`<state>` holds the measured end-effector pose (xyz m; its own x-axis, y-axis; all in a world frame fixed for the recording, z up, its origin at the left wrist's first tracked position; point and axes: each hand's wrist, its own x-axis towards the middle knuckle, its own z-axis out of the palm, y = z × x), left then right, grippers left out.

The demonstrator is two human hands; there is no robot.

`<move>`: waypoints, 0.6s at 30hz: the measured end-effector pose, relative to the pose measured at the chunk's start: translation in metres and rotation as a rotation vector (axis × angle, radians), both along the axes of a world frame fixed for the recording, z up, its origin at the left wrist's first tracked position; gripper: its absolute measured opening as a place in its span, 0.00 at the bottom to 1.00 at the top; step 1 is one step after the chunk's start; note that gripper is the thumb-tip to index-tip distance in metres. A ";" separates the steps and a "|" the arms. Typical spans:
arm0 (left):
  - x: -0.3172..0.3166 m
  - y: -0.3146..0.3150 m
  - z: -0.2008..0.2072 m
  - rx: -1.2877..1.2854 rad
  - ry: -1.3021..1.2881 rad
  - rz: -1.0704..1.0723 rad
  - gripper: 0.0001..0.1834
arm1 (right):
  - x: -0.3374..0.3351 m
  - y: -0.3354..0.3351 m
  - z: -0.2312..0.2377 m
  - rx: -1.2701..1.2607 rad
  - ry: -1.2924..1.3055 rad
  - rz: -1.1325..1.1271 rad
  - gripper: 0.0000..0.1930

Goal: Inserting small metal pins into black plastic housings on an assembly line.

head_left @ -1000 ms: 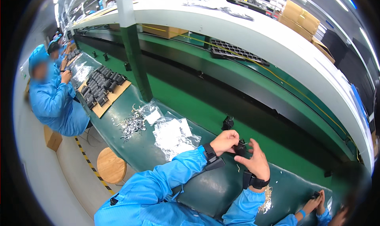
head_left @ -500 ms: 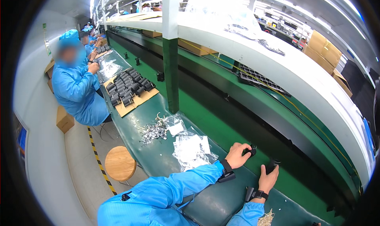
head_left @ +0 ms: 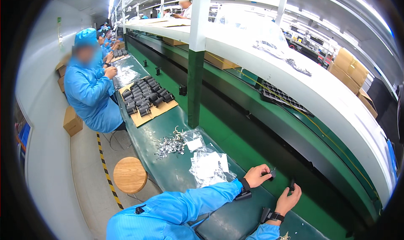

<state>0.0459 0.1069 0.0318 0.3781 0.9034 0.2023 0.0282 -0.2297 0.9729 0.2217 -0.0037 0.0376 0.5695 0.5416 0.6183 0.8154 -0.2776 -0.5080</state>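
Both my hands reach over the green conveyor strip (head_left: 248, 153) beyond the table edge. My left hand (head_left: 256, 176) is closed, thumb and fingers pinching a small black part (head_left: 272, 173). To its right and nearer me, my right hand (head_left: 289, 200) grips another black part (head_left: 292, 184) between thumb and fingers; much of that part is hidden by the fingers. The two parts are apart from each other. Clear plastic bags with white contents (head_left: 210, 166) lie left of my left hand. Beyond them is a heap of small silver and white pieces (head_left: 171, 145).
A cardboard sheet (head_left: 156, 114) full of black parts (head_left: 145, 95) lies farther along the table (head_left: 168, 166). A green-and-white post (head_left: 197, 71) rises at the table's far side. A co-worker in blue (head_left: 90, 86) sits at left, near a wooden stool (head_left: 130, 175). A white shelf (head_left: 320, 76) overhangs the strip.
The view has shifted, so the scene sits farther right and lower. The black part in my right hand now shows as a thinner shape. Both hands stay over the green strip.
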 end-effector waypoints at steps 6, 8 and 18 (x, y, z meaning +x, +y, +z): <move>-0.002 -0.007 0.009 -0.086 -0.062 -0.113 0.07 | -0.031 0.012 0.007 -0.021 0.595 0.430 0.17; -0.007 -0.013 0.017 -0.015 -0.057 -0.149 0.07 | -0.036 0.013 0.007 -0.032 0.655 0.444 0.17; -0.026 -0.051 0.104 0.122 -0.028 -0.261 0.11 | -0.054 -0.012 0.074 0.292 0.574 0.543 0.09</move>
<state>0.0201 0.0562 0.1354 0.5873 0.7446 0.3173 -0.0740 -0.3410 0.9371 0.1674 -0.0154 0.1119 0.5445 0.6948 0.4698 0.3908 0.2854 -0.8751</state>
